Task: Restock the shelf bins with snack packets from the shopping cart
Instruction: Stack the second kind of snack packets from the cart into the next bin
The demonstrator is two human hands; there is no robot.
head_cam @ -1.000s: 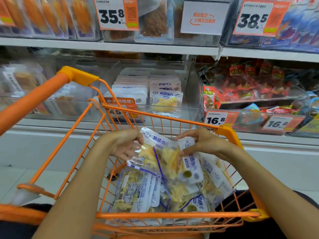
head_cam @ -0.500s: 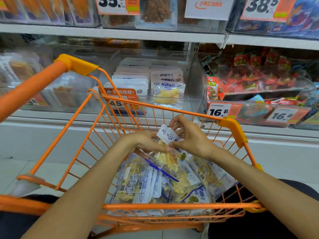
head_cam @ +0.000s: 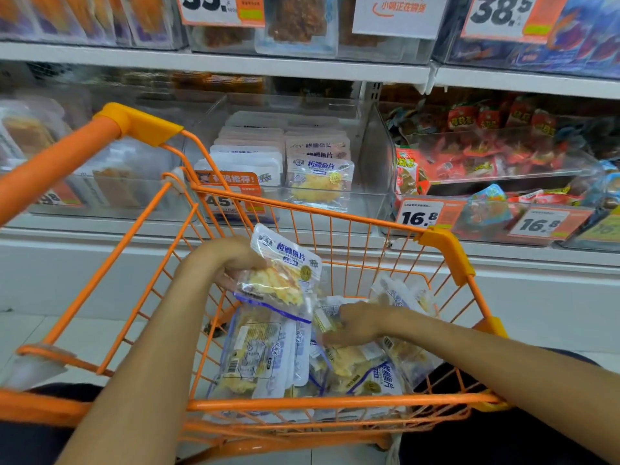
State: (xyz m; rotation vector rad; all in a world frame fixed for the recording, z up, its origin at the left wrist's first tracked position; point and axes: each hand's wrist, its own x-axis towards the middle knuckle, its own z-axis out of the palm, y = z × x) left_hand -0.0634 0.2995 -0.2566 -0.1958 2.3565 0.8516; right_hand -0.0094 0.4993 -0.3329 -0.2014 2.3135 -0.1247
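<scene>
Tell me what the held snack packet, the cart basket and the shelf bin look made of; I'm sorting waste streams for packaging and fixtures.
Snack packet: thin glossy plastic film, partly clear, yellow pieces showing through, crinkled highlights.
Cart basket: probably metal wire coated matte orange; thin welded-looking grid. Corner caps look like molded yellow plastic.
Shelf bin: clear rigid plastic, likely acrylic; see-through walls with reflections.

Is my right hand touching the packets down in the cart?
Touching. The head view shows the right hand pressed onto the packets piled in the cart, fingers curled among them, no gap visible.
</scene>
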